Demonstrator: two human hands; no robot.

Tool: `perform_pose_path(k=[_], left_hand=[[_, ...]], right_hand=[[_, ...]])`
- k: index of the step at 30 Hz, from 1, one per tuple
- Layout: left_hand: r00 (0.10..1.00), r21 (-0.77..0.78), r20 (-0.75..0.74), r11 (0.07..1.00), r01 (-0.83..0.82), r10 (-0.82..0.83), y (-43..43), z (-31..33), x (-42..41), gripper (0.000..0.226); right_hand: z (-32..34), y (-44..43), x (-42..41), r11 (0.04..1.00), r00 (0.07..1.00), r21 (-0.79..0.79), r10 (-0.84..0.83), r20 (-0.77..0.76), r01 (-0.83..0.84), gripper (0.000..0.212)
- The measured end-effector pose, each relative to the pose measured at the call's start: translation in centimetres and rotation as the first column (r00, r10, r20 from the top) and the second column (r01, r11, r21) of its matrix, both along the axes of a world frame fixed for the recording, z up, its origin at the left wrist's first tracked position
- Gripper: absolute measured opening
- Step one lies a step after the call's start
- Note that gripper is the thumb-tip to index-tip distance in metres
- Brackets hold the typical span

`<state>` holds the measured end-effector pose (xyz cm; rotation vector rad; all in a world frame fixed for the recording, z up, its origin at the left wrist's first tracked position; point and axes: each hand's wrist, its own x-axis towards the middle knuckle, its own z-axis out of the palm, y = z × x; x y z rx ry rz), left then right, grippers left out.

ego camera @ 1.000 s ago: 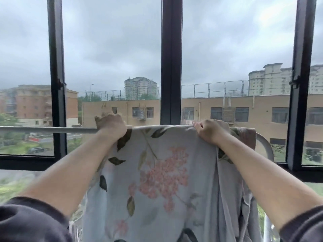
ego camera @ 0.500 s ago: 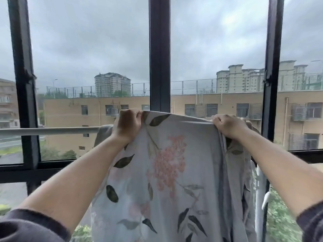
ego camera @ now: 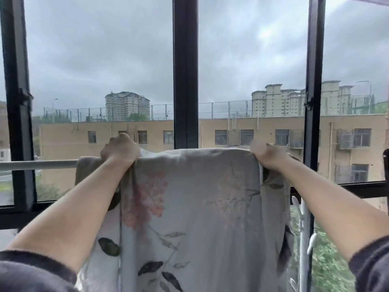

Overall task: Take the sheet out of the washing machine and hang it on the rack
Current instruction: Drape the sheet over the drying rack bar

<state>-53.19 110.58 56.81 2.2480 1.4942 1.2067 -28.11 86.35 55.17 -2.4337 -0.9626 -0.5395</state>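
Observation:
A pale sheet (ego camera: 200,207) printed with pink flowers and dark leaves hangs over the white rack rail (ego camera: 37,165) in front of the window. My left hand (ego camera: 120,148) grips the sheet's top edge at its left. At the right end of that edge my right hand (ego camera: 266,154), slightly blurred, holds the fabric too. The cloth between the hands is stretched fairly flat along the rail. The rail under the sheet is hidden.
A black-framed window (ego camera: 185,81) stands right behind the rail, with buildings and grey sky beyond. A white upright post with hooks (ego camera: 303,239) stands at the lower right. The bare rail runs on to the left edge.
Both hands have spread further apart along the top edge, and the sheet now lies wider and flatter over the rail. The view has shifted a little.

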Motion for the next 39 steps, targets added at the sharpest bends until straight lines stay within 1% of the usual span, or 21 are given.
perform_pose_path(k=[3,5,7,9,12,15,17,20,22,24,25,26,27,28,30,31,32,34,36,38,39], left_hand=[[0.975,0.159,-0.188,0.976,0.151,-0.12,-1.8,-0.9,1.9,0.02],[0.914,0.242,-0.241,0.892,0.382,-0.326,-3.9,-1.4,3.8,0.026],[0.808,0.203,-0.287,0.791,0.577,-0.515,-6.5,-1.8,5.9,0.031],[0.781,0.259,-0.295,0.741,0.62,-0.551,-8.4,-2.3,7.8,0.027],[0.811,0.411,-0.154,0.709,0.572,-0.565,-9.4,-2.9,9.6,0.017],[0.777,0.435,-0.007,0.697,0.569,-0.63,-9.1,-2.8,10.4,0.019],[0.758,0.436,0.134,0.725,0.534,-0.638,-9.1,-2.4,10.3,0.021],[0.722,0.364,0.413,0.827,0.428,-0.555,-8.6,-1.7,9.4,0.021],[0.631,0.233,0.653,0.903,0.361,-0.42,-7.2,-1.1,8.6,0.022],[0.415,0.115,0.87,0.929,0.353,-0.265,-5.7,-0.2,7.6,0.03],[0.315,0.091,0.925,0.93,0.357,-0.211,-5.3,0.3,7.1,0.033],[0.314,0.077,0.931,0.94,0.333,-0.188,-4.9,0.6,6.7,0.033],[0.42,0.069,0.889,0.959,0.276,-0.184,-4.6,0.7,6.3,0.031],[0.563,0.077,0.805,0.974,0.212,-0.186,-4.3,0.6,6.1,0.03],[0.812,0.18,0.538,0.972,0.153,-0.227,-4.2,0.2,6.0,0.029],[0.885,0.266,0.382,0.949,0.171,-0.267,-4.3,-0.1,6.1,0.026],[0.923,0.351,0.234,0.912,0.212,-0.305,-4.8,-0.6,6.3,0.022],[0.919,0.464,0.002,0.815,0.348,-0.394,-6.7,-1.4,7.3,0.018],[0.861,0.498,-0.17,0.713,0.494,-0.479,-9.0,-2.2,8.9,0.025],[0.82,0.465,-0.266,0.678,0.569,-0.506,-10.4,-2.6,10.3,0.028],[0.81,0.457,-0.27,0.671,0.583,-0.52,-10.6,-2.7,10.8,0.025]], right_hand=[[-0.3,0.0,0.2,1.0,1.0,-0.025,-0.008,0.003,0.008,0.046],[-0.3,-0.1,0.1,0.999,1.0,-0.046,-0.019,0.007,0.02,0.047],[-0.4,0.0,-0.1,0.998,0.999,-0.067,-0.016,0.031,0.018,0.047],[-0.3,0.1,0.0,0.997,0.999,-0.072,-0.011,0.033,0.013,0.047],[-0.2,-0.4,0.5,0.998,0.999,-0.063,-0.01,0.031,0.012,0.046],[-0.1,-1.0,0.7,0.999,1.0,-0.045,-0.013,0.017,0.014,0.044],[0.0,-1.1,0.7,1.0,1.0,-0.029,-0.008,0.0,0.008,0.042],[0.1,-0.9,0.8,1.0,1.0,-0.009,0.015,-0.02,-0.016,0.031],[0.0,-0.8,1.2,1.0,1.0,0.005,0.018,-0.025,-0.018,0.026],[0.1,-0.7,1.5,1.0,1.0,0.009,0.002,-0.03,-0.002,0.03],[0.1,-0.6,1.5,1.0,1.0,0.003,-0.013,-0.028,0.013,0.034],[0.0,-0.6,1.6,1.0,0.999,-0.006,-0.024,-0.022,0.024,0.037],[-0.1,-0.6,1.5,1.0,1.0,-0.014,-0.028,-0.01,0.028,0.039],[-0.2,-0.5,1.5,0.999,1.0,-0.021,-0.027,-0.004,0.027,0.039],[-0.3,-0.7,1.6,0.999,1.0,-0.031,-0.025,-0.002,0.025,0.041],[-0.4,-0.7,1.7,0.999,1.0,-0.035,-0.027,-0.004,0.027,0.043],[-0.5,-0.8,1.7,0.999,1.0,-0.039,-0.031,-0.004,0.031,0.045],[-0.5,-0.6,1.6,0.998,0.999,-0.048,-0.037,0.003,0.037,0.047],[-0.5,-0.4,1.3,0.998,0.999,-0.051,-0.038,0.009,0.038,0.048],[-0.5,-0.4,1.2,0.998,0.999,-0.054,-0.039,0.009,0.039,0.049],[-0.6,-0.5,1.3,0.998,0.999,-0.056,-0.042,0.005,0.042,0.05]])
